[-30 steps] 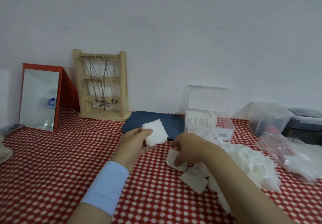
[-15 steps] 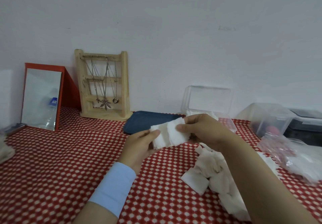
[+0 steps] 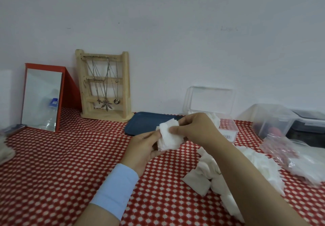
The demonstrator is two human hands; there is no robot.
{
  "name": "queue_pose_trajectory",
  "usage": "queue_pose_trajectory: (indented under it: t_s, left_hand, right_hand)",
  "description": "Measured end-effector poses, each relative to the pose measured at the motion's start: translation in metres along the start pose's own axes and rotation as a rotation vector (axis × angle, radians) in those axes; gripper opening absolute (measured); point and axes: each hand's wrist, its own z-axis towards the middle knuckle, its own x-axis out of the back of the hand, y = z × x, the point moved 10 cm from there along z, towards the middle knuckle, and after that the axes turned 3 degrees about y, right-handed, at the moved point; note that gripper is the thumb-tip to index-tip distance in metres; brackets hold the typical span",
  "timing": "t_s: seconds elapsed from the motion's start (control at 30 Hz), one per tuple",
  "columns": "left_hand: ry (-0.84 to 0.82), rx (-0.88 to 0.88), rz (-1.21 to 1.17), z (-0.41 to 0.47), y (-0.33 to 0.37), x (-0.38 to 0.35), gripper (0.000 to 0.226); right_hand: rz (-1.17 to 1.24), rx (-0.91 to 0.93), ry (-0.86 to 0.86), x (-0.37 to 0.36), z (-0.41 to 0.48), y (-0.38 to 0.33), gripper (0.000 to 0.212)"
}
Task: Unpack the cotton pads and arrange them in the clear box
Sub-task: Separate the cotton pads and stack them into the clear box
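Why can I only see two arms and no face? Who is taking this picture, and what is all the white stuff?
There is no machine here, just a person. The camera sits on the person's head and looks forward and down, so you see only their own arms. The left hand, above a pale blue wristband, and the right hand together hold a small stack of square white cotton pads. A heap of loose white cotton pads lies on the red and white checked tablecloth. Behind the hands stands the open clear plastic box, with some pads already inside. A dark blue tray, a wooden necklace stand and a red-framed mirror sit further back.
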Motion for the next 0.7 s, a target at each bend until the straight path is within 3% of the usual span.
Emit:
queue_pose_trajectory:
  t_s: [0.13, 0.3, 0.4, 0.47, 0.57, 0.7]
  left_hand:
    - [0.018, 0.005, -0.025, 0.0, 0.0, 0.002, 0.023]
    - [-0.023, 0.038, -0.072, -0.001, 0.001, -0.006, 0.038]
    - [-0.111, 0.062, -0.07, -0.004, 0.003, -0.014, 0.054]
    - [-0.173, -0.001, 0.063, -0.009, 0.008, -0.019, 0.048]
    - [-0.181, -0.042, 0.177, -0.012, 0.011, -0.019, 0.039]
    - [-0.192, -0.073, 0.23, -0.01, 0.015, -0.022, 0.047]
  right_hand:
    - [0.128, -0.03, -0.055, -0.004, -0.003, -0.001, 0.014]
    - [-0.094, -0.027, 0.028, -0.001, -0.001, 0.004, 0.022]
    - [-0.07, -0.015, -0.019, -0.003, -0.002, 0.004, 0.054]
    - [-0.009, -0.036, -0.098, -0.006, -0.004, 0.005, 0.067]
    - [-0.017, -0.04, -0.173, -0.005, -0.007, 0.004, 0.053]
    - [-0.002, -0.042, -0.282, -0.006, -0.011, 0.005, 0.027]
